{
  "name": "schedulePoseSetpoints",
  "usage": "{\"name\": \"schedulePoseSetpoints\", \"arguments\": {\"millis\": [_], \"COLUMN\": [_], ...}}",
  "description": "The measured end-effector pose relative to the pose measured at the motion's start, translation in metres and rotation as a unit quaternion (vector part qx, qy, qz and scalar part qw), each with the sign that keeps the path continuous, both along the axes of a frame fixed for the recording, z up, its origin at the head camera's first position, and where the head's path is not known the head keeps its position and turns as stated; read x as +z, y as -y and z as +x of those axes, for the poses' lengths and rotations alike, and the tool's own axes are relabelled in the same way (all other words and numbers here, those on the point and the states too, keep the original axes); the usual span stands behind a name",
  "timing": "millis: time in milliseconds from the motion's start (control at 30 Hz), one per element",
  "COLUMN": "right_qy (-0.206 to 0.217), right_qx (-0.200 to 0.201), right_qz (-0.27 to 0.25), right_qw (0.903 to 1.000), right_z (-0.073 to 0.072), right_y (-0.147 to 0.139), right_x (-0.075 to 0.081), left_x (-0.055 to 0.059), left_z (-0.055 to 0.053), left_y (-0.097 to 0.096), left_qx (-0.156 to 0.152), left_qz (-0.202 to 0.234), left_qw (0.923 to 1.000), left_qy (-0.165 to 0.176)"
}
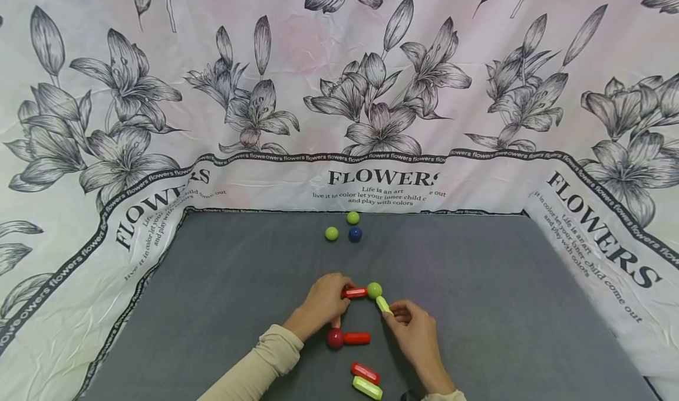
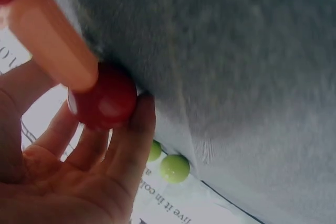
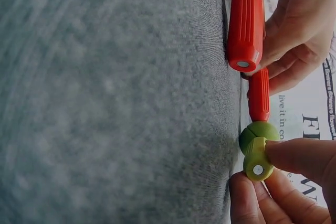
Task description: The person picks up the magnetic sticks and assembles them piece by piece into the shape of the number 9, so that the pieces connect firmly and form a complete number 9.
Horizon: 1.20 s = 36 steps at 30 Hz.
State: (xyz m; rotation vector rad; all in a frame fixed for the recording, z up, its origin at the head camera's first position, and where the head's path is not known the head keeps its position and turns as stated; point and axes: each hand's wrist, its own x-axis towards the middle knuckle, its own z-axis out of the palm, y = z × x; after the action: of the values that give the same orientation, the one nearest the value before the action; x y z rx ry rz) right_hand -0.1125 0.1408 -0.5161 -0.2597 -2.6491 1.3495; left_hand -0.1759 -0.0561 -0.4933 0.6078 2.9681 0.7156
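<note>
My left hand grips a dark red ball, fingers curled round it; in the head view the hand hides that ball. A salmon-orange rod runs from it to another dark red ball, which has a red rod at its right side. From beside the left fingertips, a second red rod reaches a green ball. My right hand pinches a yellow-green rod between thumb and fingers, its far end against the green ball. A metal disc shows in the rod's near end.
Nearer the front lie a loose red rod and a yellow-green rod, side by side. Toward the back edge of the grey tabletop sit two green balls and a blue ball. A flower-printed cloth borders the back and sides.
</note>
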Motion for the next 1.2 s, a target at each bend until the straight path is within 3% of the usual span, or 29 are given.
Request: {"name": "schedulePoseSetpoints", "arguments": {"millis": [467, 700, 967, 1200], "right_qy": [0.009, 0.028, 0.036, 0.035], "right_qx": [0.021, 0.028, 0.028, 0.034], "right_qz": [-0.013, -0.008, -0.013, -0.014], "right_qw": [0.9997, 0.9992, 0.9989, 0.9987], "right_z": [0.006, 0.007, 0.007, 0.008], "right_y": [0.003, 0.005, 0.004, 0.005], "right_x": [0.001, 0.002, 0.003, 0.002], "left_x": [0.001, 0.000, 0.012, 0.011], "left_z": [-0.002, 0.001, 0.015, 0.019], "left_y": [0.003, 0.008, 0.019, 0.021], "left_qx": [-0.005, -0.017, 0.028, 0.024], "left_qz": [0.039, 0.040, 0.009, 0.023], "left_qw": [0.9986, 0.9988, 0.9915, 0.9887], "left_qy": [0.035, 0.024, 0.127, 0.146]}}
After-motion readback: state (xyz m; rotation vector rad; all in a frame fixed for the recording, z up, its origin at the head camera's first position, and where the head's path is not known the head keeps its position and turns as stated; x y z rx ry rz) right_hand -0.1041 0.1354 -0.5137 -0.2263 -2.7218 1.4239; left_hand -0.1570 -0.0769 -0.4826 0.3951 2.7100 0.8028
